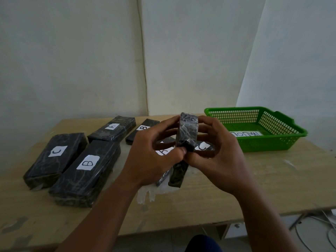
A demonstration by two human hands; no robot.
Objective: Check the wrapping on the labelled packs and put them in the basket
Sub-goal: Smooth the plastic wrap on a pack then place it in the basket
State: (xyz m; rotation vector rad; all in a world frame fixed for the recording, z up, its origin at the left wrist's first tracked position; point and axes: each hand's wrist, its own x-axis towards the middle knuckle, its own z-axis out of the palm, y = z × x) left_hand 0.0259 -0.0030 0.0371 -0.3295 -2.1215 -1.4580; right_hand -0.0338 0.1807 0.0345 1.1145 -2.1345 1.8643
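A small black film-wrapped pack [188, 131] is held upright above the table, its narrow side toward me. My left hand [154, 153] and my right hand [218, 153] both grip it, thumbs at its lower end. Its label is hidden. On the table lie more black packs: one marked C [54, 157], a large one marked B [87, 170], one marked A [112, 130] and a smaller B pack [143, 130]. Behind my hands lie another A pack [163, 151], partly hidden, and a C pack [204, 147]. The green basket [272, 140] stands at the right.
A white paper slip with handwriting [245, 134] lies in the basket. The wooden table [272, 188] ends at a near edge [181, 228]. Cables [318, 230] lie on the floor at the lower right. A pale wall rises behind the table.
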